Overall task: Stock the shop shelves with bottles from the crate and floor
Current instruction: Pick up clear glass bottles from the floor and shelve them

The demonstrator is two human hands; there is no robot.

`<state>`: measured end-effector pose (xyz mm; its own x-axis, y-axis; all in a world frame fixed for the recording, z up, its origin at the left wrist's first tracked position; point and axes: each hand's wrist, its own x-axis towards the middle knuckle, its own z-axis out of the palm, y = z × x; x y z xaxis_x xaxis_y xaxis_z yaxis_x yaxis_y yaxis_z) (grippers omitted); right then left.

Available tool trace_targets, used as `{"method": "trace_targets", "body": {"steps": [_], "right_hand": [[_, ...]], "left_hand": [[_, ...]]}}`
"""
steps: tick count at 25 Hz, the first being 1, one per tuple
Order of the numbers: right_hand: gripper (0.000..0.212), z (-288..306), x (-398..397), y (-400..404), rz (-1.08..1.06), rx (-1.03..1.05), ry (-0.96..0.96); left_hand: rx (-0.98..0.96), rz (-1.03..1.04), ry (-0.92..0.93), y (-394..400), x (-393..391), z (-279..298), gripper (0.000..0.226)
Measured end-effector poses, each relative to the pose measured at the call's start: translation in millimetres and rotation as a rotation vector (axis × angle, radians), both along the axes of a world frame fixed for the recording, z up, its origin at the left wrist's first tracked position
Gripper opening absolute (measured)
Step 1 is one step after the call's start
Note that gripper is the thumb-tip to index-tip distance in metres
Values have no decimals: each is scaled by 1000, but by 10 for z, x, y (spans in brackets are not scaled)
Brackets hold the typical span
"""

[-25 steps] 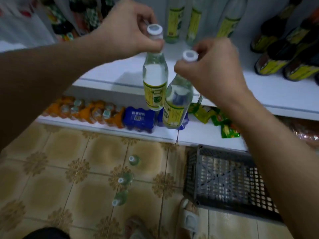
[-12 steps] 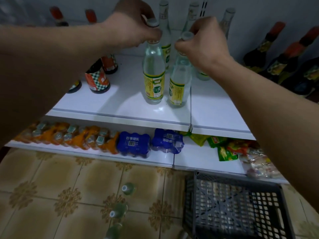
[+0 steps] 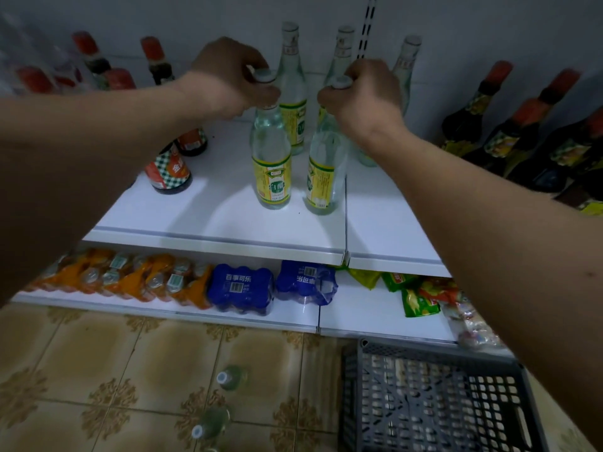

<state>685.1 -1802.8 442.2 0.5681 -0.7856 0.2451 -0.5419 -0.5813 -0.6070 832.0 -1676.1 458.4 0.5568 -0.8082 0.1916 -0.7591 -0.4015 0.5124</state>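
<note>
Two clear bottles with yellow-green labels and white caps stand upright on the white upper shelf point(image 3: 202, 220). My left hand point(image 3: 228, 76) grips the neck of the left bottle point(image 3: 271, 158). My right hand point(image 3: 362, 96) grips the neck of the right bottle point(image 3: 323, 171). Three like bottles point(image 3: 293, 93) stand in a row behind them at the back wall. On the tiled floor below, two more clear bottles point(image 3: 230, 378) stand upright. The grey plastic crate point(image 3: 434, 402) sits on the floor at the lower right; I see no bottles in it.
Dark sauce bottles with red caps stand at the shelf's left point(image 3: 169, 168) and right point(image 3: 522, 141). The lower shelf holds orange drink packs point(image 3: 130, 275), blue cola packs point(image 3: 241, 288) and snack bags point(image 3: 417, 295).
Both hands carried their bottles up from in front of the shelf and onto it. The bottles now rest on the shelf and stand a little further apart.
</note>
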Motion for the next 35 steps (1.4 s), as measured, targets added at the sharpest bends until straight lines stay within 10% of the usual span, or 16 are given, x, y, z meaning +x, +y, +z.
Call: {"method": "trace_targets", "body": {"steps": [9,31,35], "right_hand": [[24,-262,143,-6,25,342,87],[22,-375,265,-156,49,507,77],[48,-402,243,-103,33,509,74]], "left_hand": [[-87,218,498,-219,-105,-415,32],[-245,198,474,-439,5,-708,47],[-309,183,498,-419,-52,-877,61]]}}
